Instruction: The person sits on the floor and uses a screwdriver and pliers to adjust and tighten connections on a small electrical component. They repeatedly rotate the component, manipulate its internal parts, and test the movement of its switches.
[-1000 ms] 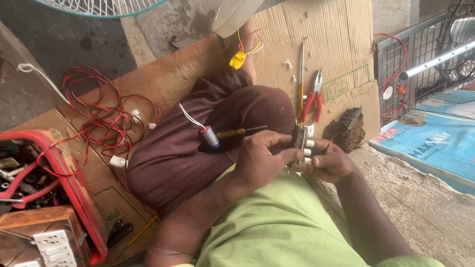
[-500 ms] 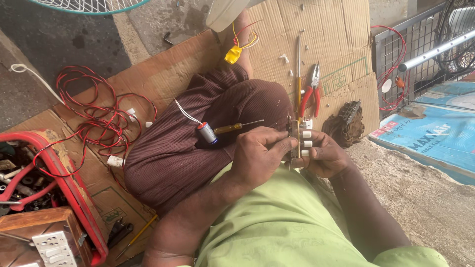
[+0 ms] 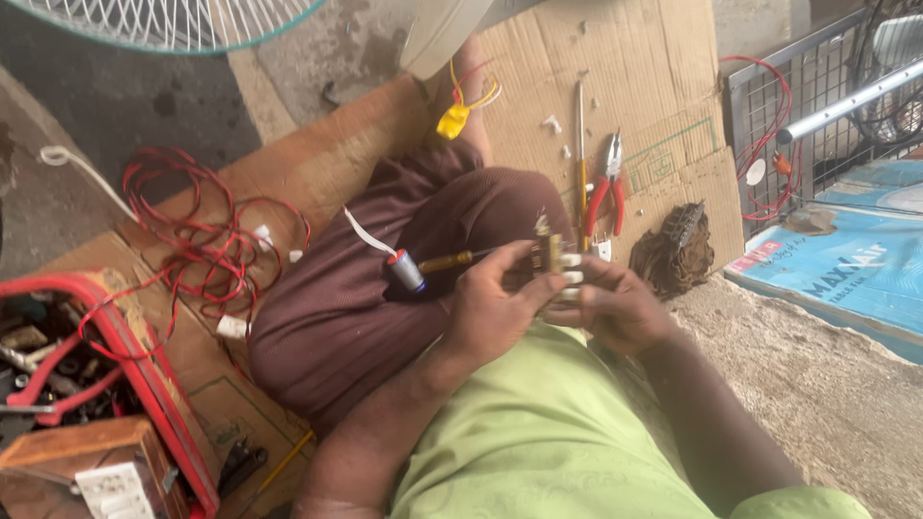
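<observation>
Both hands' grip closes on a small switch part (image 3: 556, 264) over the knee.

Head camera — looks down, close over lap.

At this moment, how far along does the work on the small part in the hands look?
Looks mid-job. Done: the red-handled pliers lie aside on the cardboard, with small white bits scattered near them. In hand: both the left hand and right hand grip a small part over the lap. Left: the red wire tangle lies loose, unattached; what remains on the part itself is too small to tell.
</observation>
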{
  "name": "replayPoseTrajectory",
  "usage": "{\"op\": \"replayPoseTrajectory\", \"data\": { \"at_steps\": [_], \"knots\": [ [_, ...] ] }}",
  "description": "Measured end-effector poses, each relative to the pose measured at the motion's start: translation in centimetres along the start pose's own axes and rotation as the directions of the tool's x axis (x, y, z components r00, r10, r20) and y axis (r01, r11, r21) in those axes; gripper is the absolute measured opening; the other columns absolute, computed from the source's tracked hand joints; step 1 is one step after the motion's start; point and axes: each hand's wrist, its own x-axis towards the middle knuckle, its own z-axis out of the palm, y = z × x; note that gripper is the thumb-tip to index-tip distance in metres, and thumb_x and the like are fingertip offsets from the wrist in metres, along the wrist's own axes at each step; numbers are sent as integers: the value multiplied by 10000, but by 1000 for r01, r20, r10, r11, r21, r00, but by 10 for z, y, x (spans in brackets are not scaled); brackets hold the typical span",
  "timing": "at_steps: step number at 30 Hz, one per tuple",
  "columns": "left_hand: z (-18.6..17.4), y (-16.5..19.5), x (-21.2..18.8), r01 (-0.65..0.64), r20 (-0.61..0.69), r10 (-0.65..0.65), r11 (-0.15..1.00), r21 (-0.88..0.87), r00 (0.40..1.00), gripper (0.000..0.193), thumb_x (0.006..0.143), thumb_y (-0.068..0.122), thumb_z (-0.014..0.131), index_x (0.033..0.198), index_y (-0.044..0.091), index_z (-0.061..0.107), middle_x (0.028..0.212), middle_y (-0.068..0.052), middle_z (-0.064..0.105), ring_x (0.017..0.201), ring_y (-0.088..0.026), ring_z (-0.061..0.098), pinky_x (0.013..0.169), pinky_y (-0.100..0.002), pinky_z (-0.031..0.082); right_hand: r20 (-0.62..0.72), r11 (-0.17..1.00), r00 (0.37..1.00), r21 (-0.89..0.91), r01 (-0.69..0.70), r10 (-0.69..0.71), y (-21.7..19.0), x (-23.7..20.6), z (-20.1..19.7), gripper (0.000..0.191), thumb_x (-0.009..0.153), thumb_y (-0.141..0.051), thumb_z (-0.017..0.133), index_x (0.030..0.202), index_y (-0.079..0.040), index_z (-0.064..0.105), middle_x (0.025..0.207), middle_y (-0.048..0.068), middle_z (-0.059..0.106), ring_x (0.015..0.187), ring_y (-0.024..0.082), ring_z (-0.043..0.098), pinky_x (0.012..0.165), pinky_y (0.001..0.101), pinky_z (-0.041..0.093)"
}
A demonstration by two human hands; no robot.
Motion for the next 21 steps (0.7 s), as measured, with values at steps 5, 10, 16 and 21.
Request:
{"op": "replayPoseTrajectory", "data": {
  "at_steps": [5,10,16,21],
  "knots": [
    [-7,-33,12,168,41,-163,935,-313,986,382,978,118,725,1293,-80,634,1081,-97,730,940,-115,693,811,-251,595,-126,926,991,-369,-84,39,-6,10,31,471,905,-74,687,1359,10,595,1264,174,703,1172,301,689,1045,473,566],
    [-18,-43,21,345,133,-323,796,-498,937,334,955,68,701,1259,-56,639,1058,-114,726,875,-166,714,747,-325,626,-376,780,916,-613,-129,-144,-55,27,22,299,972,-170,662,1172,40,736,1091,153,778,987,244,754,918,413,610],
    [-13,-32,31,334,109,-333,755,-564,937,337,931,-4,683,1254,-63,606,1074,-141,731,893,-208,734,781,-362,644,-452,219,689,-889,-402,-567,-88,97,23,256,962,-174,685,1200,-136,768,1029,137,761,885,217,729,828,322,552],
    [-3,-27,36,325,27,-360,804,-497,932,416,883,-43,689,1274,-94,556,1077,-162,715,928,-211,735,811,-376,662,-284,18,649,-923,-385,-706,-87,120,31,273,914,-107,710,1166,-149,804,1058,175,671,903,273,670,847,372,535]
  ]
}}
